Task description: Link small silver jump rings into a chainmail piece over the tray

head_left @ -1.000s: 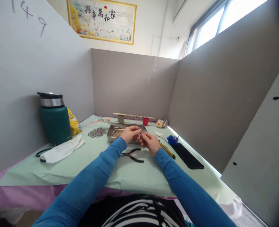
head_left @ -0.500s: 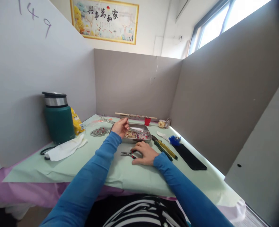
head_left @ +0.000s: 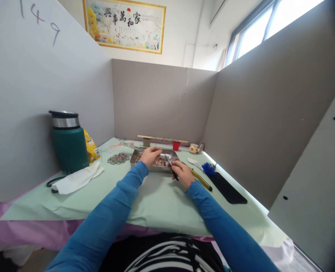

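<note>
My left hand (head_left: 151, 155) is over the left part of a metal tray (head_left: 156, 169) of small coloured beads, its fingertips pinched on something too small to make out. Just right of it, my right hand (head_left: 182, 173) is closed around small dark-handled pliers (head_left: 174, 174). The pliers' jaws point up and left over the tray, near my left fingertips. Yellow-handled pliers (head_left: 202, 180) lie on the table, partly hidden behind my right hand.
On the left stand a green bottle (head_left: 70, 149) and a white cloth (head_left: 78, 179). A beaded chain pile (head_left: 118, 158) lies left of the tray. Behind are a red cup (head_left: 176, 146) and a beaded stick (head_left: 162, 139). A black strip (head_left: 228, 188) and blue tuft (head_left: 208, 168) lie right.
My right hand has picked the small pliers up off the table and brought them up to the tray. My left hand has moved slightly right and down, toward them.
</note>
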### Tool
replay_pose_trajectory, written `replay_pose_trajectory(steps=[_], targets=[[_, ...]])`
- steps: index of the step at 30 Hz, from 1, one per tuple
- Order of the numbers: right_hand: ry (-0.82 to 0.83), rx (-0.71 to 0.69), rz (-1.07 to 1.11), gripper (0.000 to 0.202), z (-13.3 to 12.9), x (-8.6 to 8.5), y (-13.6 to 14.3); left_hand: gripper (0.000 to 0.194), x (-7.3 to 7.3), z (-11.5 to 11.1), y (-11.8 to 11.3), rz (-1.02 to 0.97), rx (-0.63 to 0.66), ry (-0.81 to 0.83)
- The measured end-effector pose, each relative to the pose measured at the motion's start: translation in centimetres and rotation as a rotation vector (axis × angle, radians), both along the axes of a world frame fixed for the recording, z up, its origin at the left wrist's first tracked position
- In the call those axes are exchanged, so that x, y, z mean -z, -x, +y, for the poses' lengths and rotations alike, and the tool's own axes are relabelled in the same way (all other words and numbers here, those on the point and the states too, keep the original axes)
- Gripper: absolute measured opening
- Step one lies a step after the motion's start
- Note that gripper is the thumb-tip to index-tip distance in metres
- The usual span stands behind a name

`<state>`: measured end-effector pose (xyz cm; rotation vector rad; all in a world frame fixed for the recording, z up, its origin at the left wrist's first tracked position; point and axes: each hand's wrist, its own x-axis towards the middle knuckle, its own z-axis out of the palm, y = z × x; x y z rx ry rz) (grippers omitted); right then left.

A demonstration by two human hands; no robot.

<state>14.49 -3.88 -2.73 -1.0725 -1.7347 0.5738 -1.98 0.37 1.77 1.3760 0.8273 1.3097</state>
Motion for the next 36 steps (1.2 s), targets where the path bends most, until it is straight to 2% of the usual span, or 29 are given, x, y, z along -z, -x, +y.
replay_pose_trajectory(steps=[2,4,11,17,24,36], targets=[[0.117,0.033,0.191,0.026,0.3,-0.2,-0.2,0.018,-0.1,-0.2,-0.1,0.055,-0.026,-0.018],[0.129,0.038,0.246,0.028,0.3,-0.2,-0.1,0.021,0.0,-0.3,-0.3,0.101,-0.044,-0.059],[-0.059,0.084,0.077,0.027,0.4,0.5,0.1,0.029,0.9,0.3,-0.6,0.225,-0.093,-0.168],[-0.232,0.147,-0.084,0.025,0.8,0.8,-0.2,0.022,0.9,0.5,-0.8,0.283,-0.078,-0.184],[-0.329,0.157,-0.157,0.023,0.8,0.8,0.0,0.014,0.6,0.2,-0.9,0.195,-0.052,-0.113],[-0.386,0.167,-0.188,0.021,0.8,0.9,0.1,0.012,0.4,-0.1,-0.9,0.184,-0.059,-0.129]])
